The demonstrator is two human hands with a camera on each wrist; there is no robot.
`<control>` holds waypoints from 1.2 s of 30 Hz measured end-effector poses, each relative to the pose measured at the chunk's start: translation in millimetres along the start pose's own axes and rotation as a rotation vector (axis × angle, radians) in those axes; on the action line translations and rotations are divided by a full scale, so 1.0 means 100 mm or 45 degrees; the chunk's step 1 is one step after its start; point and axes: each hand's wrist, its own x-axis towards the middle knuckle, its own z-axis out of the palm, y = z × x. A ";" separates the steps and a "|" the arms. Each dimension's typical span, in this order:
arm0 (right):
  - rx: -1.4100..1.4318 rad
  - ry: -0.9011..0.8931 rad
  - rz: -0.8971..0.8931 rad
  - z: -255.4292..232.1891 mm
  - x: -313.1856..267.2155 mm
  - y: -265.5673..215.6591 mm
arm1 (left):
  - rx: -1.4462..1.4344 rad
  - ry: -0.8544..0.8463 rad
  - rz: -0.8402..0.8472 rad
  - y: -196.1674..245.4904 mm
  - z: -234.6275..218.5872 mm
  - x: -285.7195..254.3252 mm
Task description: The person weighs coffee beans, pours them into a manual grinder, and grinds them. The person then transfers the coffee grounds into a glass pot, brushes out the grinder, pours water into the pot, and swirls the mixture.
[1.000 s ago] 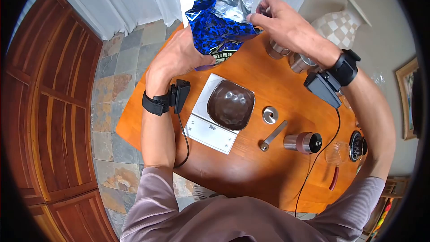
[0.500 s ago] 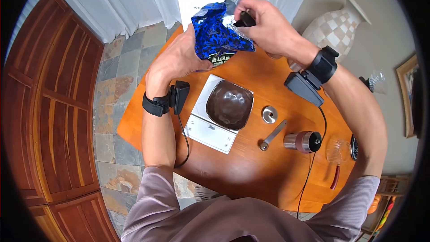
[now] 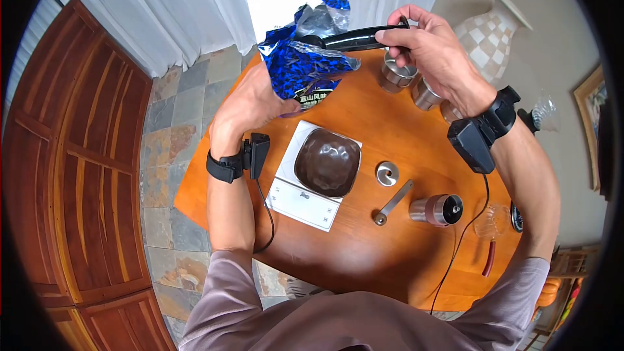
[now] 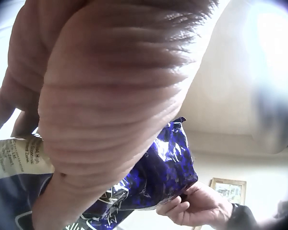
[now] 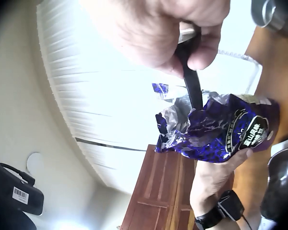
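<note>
A blue foil coffee bag (image 3: 296, 71) with a torn, silvery mouth is held up over the far side of the table. My left hand (image 3: 250, 101) grips it low on its left side, thumb across the front below the printed label. In my right hand (image 3: 432, 45), thumb and fingers pinch the handle of a black scoop (image 3: 357, 38). The scoop's far end lies at the bag's open mouth, its bowl mostly hidden by foil. In the right wrist view, the black handle (image 5: 194, 86) runs down into the opening.
Below the bag, a dark brown dish (image 3: 328, 162) sits on a white scale (image 3: 302, 205). Right of it lie a round metal piece (image 3: 387, 173), a crank handle (image 3: 393, 203) and a steel grinder (image 3: 437, 210). Metal canisters (image 3: 398, 73) and a checkered vase (image 3: 487, 36) stand behind.
The right hand dipped to the bag mouth, then drew back to the right with the scoop's black handle now showing. The left hand still holds the bag, shifted slightly left.
</note>
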 end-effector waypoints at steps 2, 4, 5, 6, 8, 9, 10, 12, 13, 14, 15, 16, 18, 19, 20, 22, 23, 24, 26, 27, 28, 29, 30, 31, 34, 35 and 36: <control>0.068 -0.016 0.001 -0.05 -0.02 0.01 | 0.058 0.027 -0.006 0.03 0.01 0.01; 0.098 -0.028 0.053 -0.05 -0.03 0.02 | 0.083 0.038 -0.007 0.07 0.02 -0.01; 0.102 -0.029 0.049 -0.05 -0.04 0.02 | 0.112 0.044 0.043 0.08 0.02 -0.01; 0.083 -0.027 0.032 -0.03 -0.06 0.03 | 0.140 0.048 0.092 0.10 0.02 -0.01; 0.065 -0.028 0.025 0.00 -0.12 0.03 | 0.106 0.012 0.033 0.16 0.00 -0.01; 0.032 -0.079 0.010 0.01 -0.15 0.01 | 0.092 -0.051 0.010 0.17 -0.03 -0.01; 0.001 -0.132 -0.003 0.03 -0.20 -0.01 | 0.077 -0.114 -0.015 0.18 -0.04 -0.01; -0.019 -0.185 -0.119 0.06 -0.29 0.03 | 0.071 -0.118 -0.006 0.25 -0.07 -0.01; -0.263 -0.203 -0.340 0.05 -0.33 0.07 | 0.061 -0.124 0.005 0.26 -0.07 -0.02; -0.508 -0.217 -0.565 0.05 -0.36 0.11 | 0.067 -0.126 -0.002 0.24 -0.06 -0.03; -0.667 -0.204 -0.880 0.03 -0.42 0.08 | 0.083 -0.122 -0.007 0.22 -0.05 -0.05; -0.656 -0.207 -0.876 0.00 -0.49 0.07 | 0.098 -0.122 -0.015 0.20 -0.04 -0.07; -0.858 -0.414 -0.985 -0.08 -0.58 0.09 | 0.148 -0.171 -0.066 0.30 -0.05 -0.10; -0.812 -0.433 -1.034 -0.09 -0.59 0.12 | 0.181 -0.187 -0.088 0.35 -0.05 -0.14; -0.801 -0.423 -1.028 -0.11 -0.60 0.15 | 0.217 -0.208 -0.108 0.38 -0.05 -0.18; -0.930 -0.501 -1.262 -0.18 -0.63 0.21 | 0.315 -0.270 -0.067 0.44 -0.06 -0.18; -0.984 -0.573 -1.263 -0.20 -0.65 0.20 | 0.292 -0.238 -0.127 0.46 -0.06 -0.19; -0.978 -0.559 -1.251 -0.22 -0.68 0.20 | 0.269 -0.204 -0.186 0.47 -0.06 -0.18; -1.204 -0.642 -1.226 -0.22 -0.72 0.16 | 0.136 -0.226 -0.229 0.47 -0.06 -0.18; -1.213 -0.631 -1.220 -0.21 -0.73 0.15 | 0.084 -0.229 -0.173 0.49 -0.06 -0.17; -1.202 -0.630 -1.221 -0.21 -0.75 0.11 | 0.030 -0.232 -0.123 0.49 -0.06 -0.18; -1.227 -0.683 -1.107 -0.22 -0.75 0.05 | 0.037 -0.235 -0.127 0.49 -0.06 -0.19; -1.252 -0.734 -0.991 -0.22 -0.75 0.03 | 0.053 -0.228 -0.098 0.48 -0.05 -0.19; -1.248 -0.732 -0.989 -0.20 -0.74 0.04 | 0.066 -0.223 -0.069 0.47 -0.04 -0.20; -1.189 -0.615 -1.047 -0.19 -0.68 0.12 | 0.100 -0.205 0.015 0.45 -0.01 -0.24; -1.089 -0.579 -1.038 -0.17 -0.64 0.17 | 0.111 -0.199 0.039 0.44 -0.01 -0.26; -0.993 -0.540 -1.035 -0.15 -0.61 0.22 | 0.125 -0.186 0.068 0.43 -0.01 -0.28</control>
